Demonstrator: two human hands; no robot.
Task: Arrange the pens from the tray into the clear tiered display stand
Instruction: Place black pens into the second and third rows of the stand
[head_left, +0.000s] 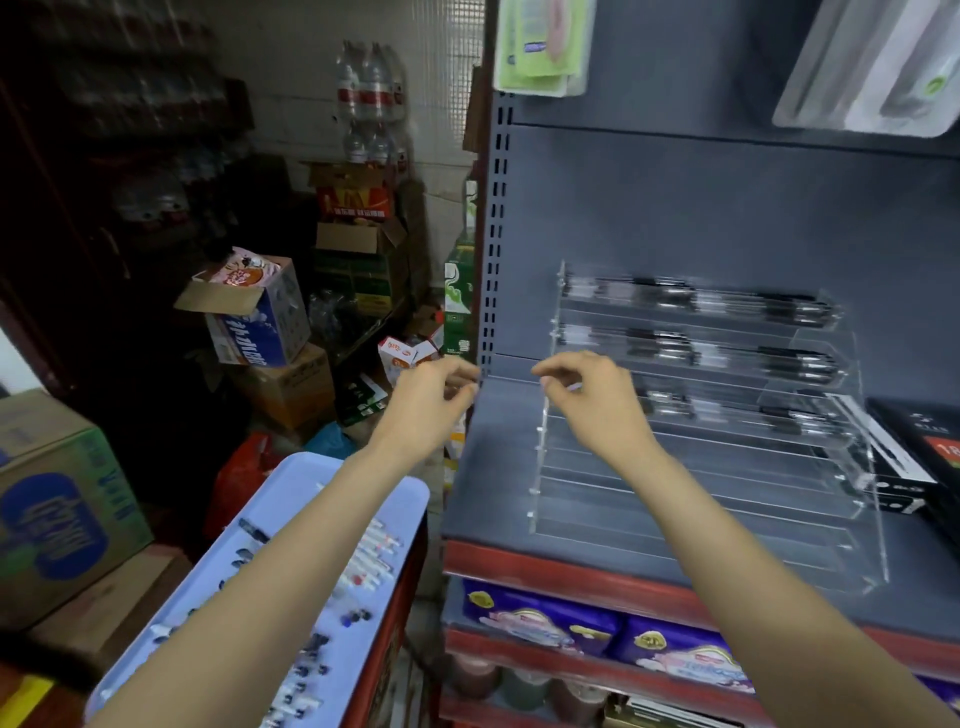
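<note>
The clear stand (701, 447) sits on the grey shelf (488, 467), its tiers stepping upward toward the back panel; the three upper tiers hold rows of dark pens (727, 306), lying lengthwise, while the lower tiers nearer the shelf's front edge show only bare plastic; the picture is blurred there, so the number of pens cannot be told

The right hand (592, 400) hovers at the stand's left end, level with the third tier, fingers curled with thumb and forefinger drawn close together; whether anything is pinched between them cannot be told; the left hand (431, 400) hangs just left of the stand, beyond the shelf's upright post, fingers likewise curled inward, and it too shows no clear object in its grip

The blue tray (291, 483) lies below and left of the stand, partly under the left forearm, with many loose pens (363, 561) scattered across it, mostly pale barrels with coloured tips

Right of the stand, touching its side, rests a black box (914, 441); under the stand's shelf, purple packets (545, 618) line a lower shelf; far left of the stand are stacked cardboard boxes (57, 499)
</note>
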